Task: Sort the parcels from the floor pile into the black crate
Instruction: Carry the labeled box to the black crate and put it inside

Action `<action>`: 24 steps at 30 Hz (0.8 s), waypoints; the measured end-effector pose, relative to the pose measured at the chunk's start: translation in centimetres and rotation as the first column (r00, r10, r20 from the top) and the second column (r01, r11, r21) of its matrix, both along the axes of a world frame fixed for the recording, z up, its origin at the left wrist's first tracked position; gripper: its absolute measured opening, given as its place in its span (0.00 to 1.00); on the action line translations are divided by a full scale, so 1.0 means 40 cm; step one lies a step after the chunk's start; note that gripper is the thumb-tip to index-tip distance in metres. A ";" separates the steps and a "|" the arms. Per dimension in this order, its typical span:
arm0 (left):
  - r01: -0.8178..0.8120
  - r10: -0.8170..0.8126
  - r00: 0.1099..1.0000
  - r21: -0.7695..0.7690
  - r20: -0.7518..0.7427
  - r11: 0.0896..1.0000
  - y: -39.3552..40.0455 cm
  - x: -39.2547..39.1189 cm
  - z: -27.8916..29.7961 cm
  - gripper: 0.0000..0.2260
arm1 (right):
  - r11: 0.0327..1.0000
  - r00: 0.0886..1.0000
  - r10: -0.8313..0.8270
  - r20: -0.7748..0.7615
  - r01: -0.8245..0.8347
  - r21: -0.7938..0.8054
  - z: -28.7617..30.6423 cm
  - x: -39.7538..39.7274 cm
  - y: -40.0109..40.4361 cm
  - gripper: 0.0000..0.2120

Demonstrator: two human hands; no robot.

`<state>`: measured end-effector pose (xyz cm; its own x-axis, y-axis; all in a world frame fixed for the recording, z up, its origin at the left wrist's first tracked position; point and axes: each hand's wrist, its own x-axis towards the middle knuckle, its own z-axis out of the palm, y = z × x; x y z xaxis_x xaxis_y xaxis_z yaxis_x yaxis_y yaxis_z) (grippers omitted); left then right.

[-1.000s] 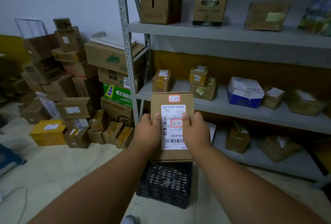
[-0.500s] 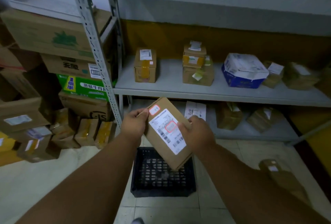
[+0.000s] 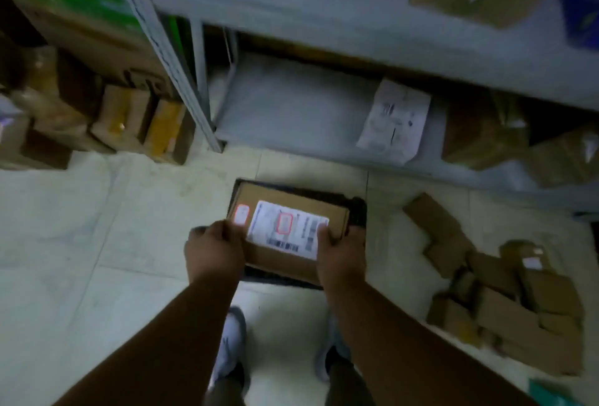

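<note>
A flat brown cardboard parcel [image 3: 291, 208] with a white shipping label lies level, label up, over the black crate [image 3: 356, 214] on the floor. It covers most of the crate, so only the crate's right rim and a strip of its near edge show. My left hand [image 3: 214, 250] grips the parcel's near left corner. My right hand [image 3: 340, 256] grips its near right corner. The floor pile of brown parcels [image 3: 505, 305] lies to the right of the crate.
A grey metal shelf unit [image 3: 291, 113] stands behind the crate, its upright post [image 3: 181, 81] at the left. A white parcel [image 3: 393, 122] and brown boxes sit on the lowest shelf. Stacked cartons [image 3: 107, 107] fill the left. My shoes [image 3: 231, 347] stand just short of the crate.
The view has tipped down to the floor. Both hands have lowered the parcel from chest height, turned it level, and brought it over the crate.
</note>
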<state>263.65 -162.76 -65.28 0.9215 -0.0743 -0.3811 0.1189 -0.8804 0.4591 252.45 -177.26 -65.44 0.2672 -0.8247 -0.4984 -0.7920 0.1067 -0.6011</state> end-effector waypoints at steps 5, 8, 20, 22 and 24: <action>0.058 -0.045 0.994 0.134 -0.104 0.989 -0.074 -0.045 -0.308 0.17 | 0.997 0.976 0.061 -0.208 -0.069 -0.031 -0.357 0.010 -0.051 0.25; 0.117 -0.099 0.976 0.089 -0.192 0.989 -0.093 -0.056 -0.507 0.28 | 0.992 0.946 0.103 -0.309 -0.119 -0.034 -0.581 0.026 -0.066 0.26; 0.442 -0.324 0.843 0.210 -0.429 0.872 -0.117 0.095 -1.094 0.38 | 0.972 0.956 0.225 -0.191 -0.207 0.107 -1.151 0.166 -0.079 0.21; 0.454 -0.329 0.846 0.243 -0.419 0.857 -0.125 0.121 -1.157 0.37 | 0.960 0.949 0.266 -0.167 -0.245 0.135 -1.201 0.181 -0.078 0.24; 0.437 -0.315 0.860 0.260 -0.401 0.861 -0.131 0.143 -1.205 0.34 | 0.942 0.931 0.326 -0.166 -0.305 0.139 -1.241 0.192 -0.079 0.27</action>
